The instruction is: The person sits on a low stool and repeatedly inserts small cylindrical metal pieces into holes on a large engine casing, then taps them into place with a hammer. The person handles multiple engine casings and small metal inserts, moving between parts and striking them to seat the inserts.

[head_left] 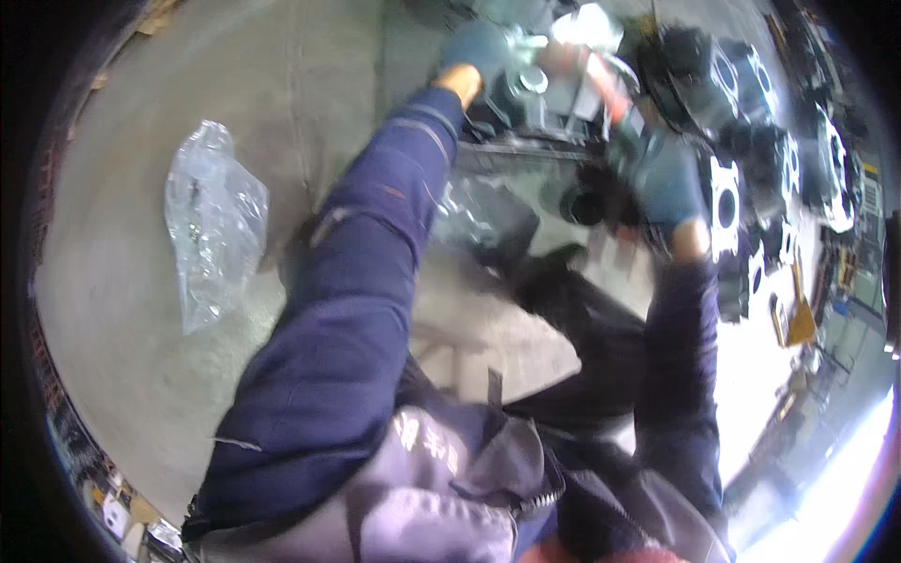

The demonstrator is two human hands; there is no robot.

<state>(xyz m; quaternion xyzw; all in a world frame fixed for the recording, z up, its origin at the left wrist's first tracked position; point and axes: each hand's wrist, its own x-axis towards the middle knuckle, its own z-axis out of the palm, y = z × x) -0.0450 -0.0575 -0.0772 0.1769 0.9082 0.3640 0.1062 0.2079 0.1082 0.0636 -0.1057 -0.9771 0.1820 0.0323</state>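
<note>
My left hand (477, 52), in a grey-blue glove, reaches to the far middle and lies against the upper left side of a dark metal casting (554, 98) with a round boss on top. Its fingers are smeared by motion. My right hand (664, 178), gloved alike, is to the right of that casting, also blurred. A pinkish-red elongated thing (608, 92) runs from near its fingertips over the casting; whether the hand grips it, I cannot tell. A dark round cylinder end (587, 205) shows just left of my right hand.
A crumpled clear plastic bag (211, 216) lies on the grey floor at left. More clear plastic (479, 211) lies below the casting. Several dark castings with pale flanges (725, 206) stand in rows at right. A yellow object (801, 314) is beyond them.
</note>
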